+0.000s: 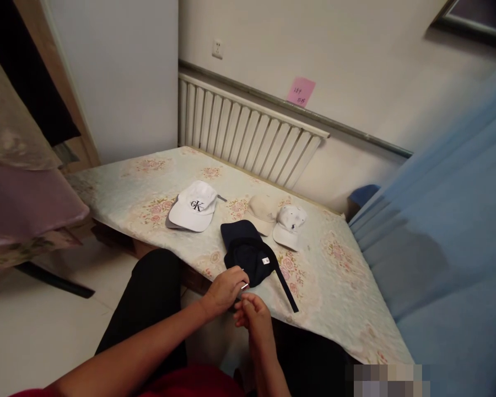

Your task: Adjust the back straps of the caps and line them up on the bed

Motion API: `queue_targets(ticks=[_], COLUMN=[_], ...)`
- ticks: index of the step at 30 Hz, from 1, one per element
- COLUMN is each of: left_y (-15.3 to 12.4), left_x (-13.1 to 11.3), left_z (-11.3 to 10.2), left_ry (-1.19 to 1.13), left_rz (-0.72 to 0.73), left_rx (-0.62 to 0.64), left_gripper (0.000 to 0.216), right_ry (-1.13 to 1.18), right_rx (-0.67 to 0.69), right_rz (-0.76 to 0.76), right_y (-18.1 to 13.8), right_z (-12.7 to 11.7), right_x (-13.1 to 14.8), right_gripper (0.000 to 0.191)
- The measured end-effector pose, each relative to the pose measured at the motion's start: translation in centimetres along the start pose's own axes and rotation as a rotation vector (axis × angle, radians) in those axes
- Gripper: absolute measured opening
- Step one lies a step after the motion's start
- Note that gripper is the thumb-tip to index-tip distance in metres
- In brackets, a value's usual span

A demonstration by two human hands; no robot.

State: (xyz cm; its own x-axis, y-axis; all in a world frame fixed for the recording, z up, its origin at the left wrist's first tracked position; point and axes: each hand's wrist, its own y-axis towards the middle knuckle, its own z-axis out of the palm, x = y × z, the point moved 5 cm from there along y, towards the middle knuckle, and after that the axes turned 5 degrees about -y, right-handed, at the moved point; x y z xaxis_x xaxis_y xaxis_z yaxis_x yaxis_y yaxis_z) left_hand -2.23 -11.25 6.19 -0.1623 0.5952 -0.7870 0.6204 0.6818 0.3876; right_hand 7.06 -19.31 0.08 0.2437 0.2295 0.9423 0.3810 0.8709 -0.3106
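A dark navy cap (pixel 248 259) lies with its inside facing up near the table's front edge, its brim pointing away from me. A white label shows inside it, and a loose black strap (pixel 287 289) stretches out to the right. My left hand (pixel 226 288) is closed on the cap's near edge, where a small shiny metal buckle (pixel 244 286) sticks out by the fingertips. Just below and to the right, my right hand (pixel 255 317) has its fingers curled together close to the buckle; what they pinch, if anything, is hidden.
On the flowered tablecloth (pixel 339 298), a white cap (pixel 194 207) with black letters rests on a grey one at left. Beyond the navy cap are a beige cap (pixel 262 212) and a white cap (pixel 290 223). A radiator (pixel 248 129) stands behind; a blue curtain (pixel 446 220) hangs at right.
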Motion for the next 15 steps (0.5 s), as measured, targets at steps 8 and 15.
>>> queue_targets(ticks=[8, 15], left_y=[0.4, 1.0], left_x=[-0.4, -0.8], left_z=[0.1, 0.2], left_ry=[0.056, 0.091], left_rz=[-0.004, -0.023], left_rx=[-0.003, 0.001], left_gripper=[0.021, 0.017], right_ry=[-0.084, -0.161], right_rx=[-0.022, -0.124], right_rz=[-0.089, -0.171], right_y=[0.0, 0.8], right_z=[0.7, 0.1], right_x=[2.1, 2.6], right_gripper=[0.027, 0.024])
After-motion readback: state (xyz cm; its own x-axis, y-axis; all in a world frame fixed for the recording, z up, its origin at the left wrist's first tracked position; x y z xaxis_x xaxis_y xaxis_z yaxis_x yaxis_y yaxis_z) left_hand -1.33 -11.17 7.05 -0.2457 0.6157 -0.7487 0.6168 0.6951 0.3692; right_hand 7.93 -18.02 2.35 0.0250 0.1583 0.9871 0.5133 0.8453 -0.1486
